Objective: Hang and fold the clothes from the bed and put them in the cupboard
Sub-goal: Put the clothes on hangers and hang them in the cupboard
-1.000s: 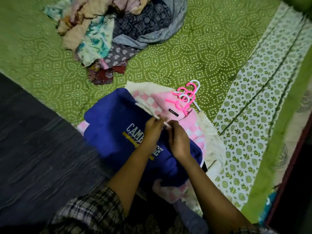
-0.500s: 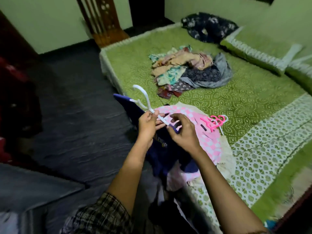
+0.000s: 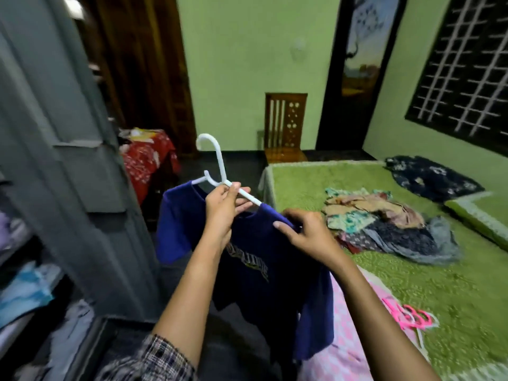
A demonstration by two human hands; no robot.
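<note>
Two-handed grip on one garment, mid-frame. Neck of white plastic hanger (image 3: pixel 217 160) clasped by left hand (image 3: pixel 224 213), just below upright hook. Shoulder of dark blue printed T-shirt (image 3: pixel 264 270) pinched by right hand (image 3: pixel 305 232) over hanger's right arm. T-shirt draped on hanger, suspended between cupboard and bed. Grey cupboard door (image 3: pixel 68 160) at 9 o'clock from T-shirt; cupboard shelves (image 3: pixel 24 292) with folded cloth at 8 o'clock. Green-covered bed (image 3: pixel 412 284) at 3 o'clock, carrying heap of mixed patterned clothes (image 3: pixel 384 224). Bunch of pink plastic hangers (image 3: pixel 409 317) at 4 o'clock, beside pink checked cloth (image 3: pixel 351 339).
</note>
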